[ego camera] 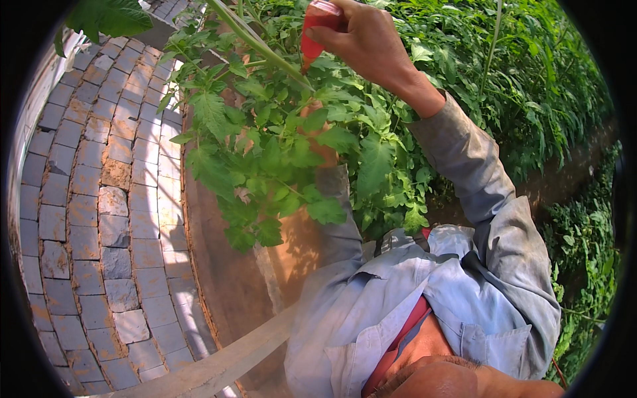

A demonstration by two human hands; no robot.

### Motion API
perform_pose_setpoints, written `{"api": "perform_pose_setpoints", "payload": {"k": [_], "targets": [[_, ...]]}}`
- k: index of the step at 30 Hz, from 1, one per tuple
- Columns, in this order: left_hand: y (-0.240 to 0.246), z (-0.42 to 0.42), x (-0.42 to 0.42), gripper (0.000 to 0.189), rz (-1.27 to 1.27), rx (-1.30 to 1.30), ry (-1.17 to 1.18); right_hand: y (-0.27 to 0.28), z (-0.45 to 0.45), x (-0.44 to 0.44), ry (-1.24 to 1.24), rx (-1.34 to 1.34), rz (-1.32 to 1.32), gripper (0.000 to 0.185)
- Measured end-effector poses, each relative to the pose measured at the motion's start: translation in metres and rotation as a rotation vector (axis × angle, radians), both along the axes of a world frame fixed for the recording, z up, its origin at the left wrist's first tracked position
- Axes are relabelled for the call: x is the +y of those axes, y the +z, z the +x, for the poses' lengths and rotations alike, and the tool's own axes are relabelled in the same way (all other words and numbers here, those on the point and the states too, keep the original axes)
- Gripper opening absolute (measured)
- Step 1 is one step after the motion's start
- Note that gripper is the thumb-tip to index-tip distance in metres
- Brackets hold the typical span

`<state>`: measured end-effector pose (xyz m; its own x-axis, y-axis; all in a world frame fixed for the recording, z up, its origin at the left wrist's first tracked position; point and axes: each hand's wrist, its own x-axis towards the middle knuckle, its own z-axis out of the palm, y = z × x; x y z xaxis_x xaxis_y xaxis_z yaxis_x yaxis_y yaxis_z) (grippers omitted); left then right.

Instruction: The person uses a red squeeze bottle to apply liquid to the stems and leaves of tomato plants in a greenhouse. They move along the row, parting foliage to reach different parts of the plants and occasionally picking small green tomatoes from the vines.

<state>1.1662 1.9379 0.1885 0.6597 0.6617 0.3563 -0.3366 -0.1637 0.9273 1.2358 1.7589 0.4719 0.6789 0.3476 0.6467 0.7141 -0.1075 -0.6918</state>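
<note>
At the top, my right hand [361, 37] grips a small translucent red bottle [318, 30] between thumb and fingers. The bottle tilts with its narrow end downward, close to the thick green stem [266, 47] of a tomato plant. Leafy tomato shoots [278, 154] spread below the stem and cover much of my left arm. My left hand [313, 112] is among these leaves, just under the bottle. Only patches of its skin show, so its fingers and anything in them are hidden.
Dense tomato foliage [502, 74] fills the right side. A grey brick path [114, 239] runs along the left, beside a brown strip of ground [214, 258]. A pale beam-like edge [224, 363] crosses the lower left. One large leaf [109, 20] hangs at the upper left.
</note>
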Motion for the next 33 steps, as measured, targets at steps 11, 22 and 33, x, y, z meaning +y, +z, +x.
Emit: {"api": "perform_pose_setpoints", "payload": {"k": [11,22,33], "targets": [[-0.024,0.021,0.017,0.03,-0.127,-0.032,0.142,-0.001,0.003,-0.003,-0.001,-0.003,0.019,0.026],[0.01,-0.021,0.016,0.04,-0.411,-0.352,-0.363,-0.062,0.026,-0.058,0.332,0.636,0.596,0.03],[0.026,-0.099,-0.105,0.029,-0.268,-0.01,0.008,-0.154,-0.003,-0.184,0.166,0.781,0.934,0.02]]}}
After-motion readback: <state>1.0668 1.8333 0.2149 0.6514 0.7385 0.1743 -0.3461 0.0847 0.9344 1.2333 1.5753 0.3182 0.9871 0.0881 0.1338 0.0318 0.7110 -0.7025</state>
